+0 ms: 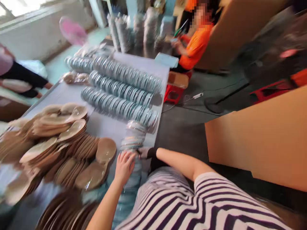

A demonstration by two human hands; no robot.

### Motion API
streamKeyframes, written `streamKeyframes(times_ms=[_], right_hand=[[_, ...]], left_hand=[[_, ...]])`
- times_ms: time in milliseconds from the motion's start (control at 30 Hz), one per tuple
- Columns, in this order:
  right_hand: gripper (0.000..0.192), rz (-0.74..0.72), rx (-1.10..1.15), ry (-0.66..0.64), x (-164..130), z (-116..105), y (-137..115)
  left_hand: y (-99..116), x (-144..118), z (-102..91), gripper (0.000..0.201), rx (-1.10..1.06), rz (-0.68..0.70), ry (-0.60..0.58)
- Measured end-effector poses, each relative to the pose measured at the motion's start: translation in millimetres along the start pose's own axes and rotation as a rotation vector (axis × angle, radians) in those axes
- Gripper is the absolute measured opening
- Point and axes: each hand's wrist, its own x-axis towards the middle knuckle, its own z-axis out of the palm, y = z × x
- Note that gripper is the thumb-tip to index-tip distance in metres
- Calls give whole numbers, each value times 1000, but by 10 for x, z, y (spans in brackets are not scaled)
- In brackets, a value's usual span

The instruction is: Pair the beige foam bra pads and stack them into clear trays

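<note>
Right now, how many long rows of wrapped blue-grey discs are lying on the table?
3. The far row lies nearest the upright stacks, the middle row beside it, and the near row closest to the brown dishes. Blur may hide more.

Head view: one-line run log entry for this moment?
left hand: on wrapped disc stack | right hand: at stack's far side, grip unclear | rows of wrapped discs | brown oval pieces | table

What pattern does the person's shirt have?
The shirt has dark and white stripes, seen in the head view.
</note>
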Motion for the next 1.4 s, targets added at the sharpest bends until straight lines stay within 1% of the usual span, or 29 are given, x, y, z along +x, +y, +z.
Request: streamKeyframes(times_ms=[33,67,167,200,233,300,367,400,433,467,500,533,567,600,633,700,767,800,900,1000,1067,1167,1267,1400], right_hand=[[9,34,4,-18,53,34,55],[12,63,8,-27,122,82,127],[28,140,17,-63,297,307,362],[32,173,5,-9,305,395,420],[34,159,-1,29,280,482,464],[32,66,-13,171,169,634,531],[29,-54,17,318,50,725,614],[29,-59,55,396,9,739,672],[28,-12,111,456,-15,731,739],[27,75,183,504,-20,706,810],[26,191,271,523,-10,669,879],[25,315,375,510,13,630,937],[25,423,493,461,45,592,976],[26,499,614,375,81,562,992],[26,539,729,270,118,539,986],[22,530,895,58,188,511,922],[8,470,944,-98,250,493,842],[2,450,936,-141,280,483,815],[13,462,843,-180,364,461,826],[16,471,799,-206,414,484,936],[18,457,808,-235,418,531,1015],[23,427,795,-280,400,624,1095],[24,389,765,-241,392,694,1131],[17,396,695,-165,405,691,1145]], left_hand=[[22,29,-52,37,-29,-2,-38],[23,62,-79,37,-59,-13,-78],[-54,140,-45,38,-77,-77,-153],[-76,150,-23,37,-69,-102,-164],[-89,154,-6,35,-54,-129,-165],[-93,144,9,29,-24,-165,-157],[-94,115,8,24,-17,-172,-142],[-98,99,7,22,-22,-171,-131],[-104,86,7,22,-30,-173,-114],[-109,80,9,22,-35,-184,-95],[-113,84,13,24,-34,-206,-78],[-113,102,19,28,-24,-241,-71],[-111,132,28,35,-9,-283,-76],[-105,173,37,46,9,-327,-98],[-99,221,46,57,22,-363,-134],[-91,316,57,70,23,-391,-212],[-91,379,53,72,-3,-379,-258],[-94,394,47,70,-12,-371,-267],[-97,388,25,57,-8,-347,-271],[-89,366,16,41,-17,-277,-282],[-84,363,14,38,-30,-248,-282],[-81,373,9,36,-30,-242,-275],[-82,386,1,34,-23,-233,-270],[-80,400,-10,31,-29,-242,-274]])
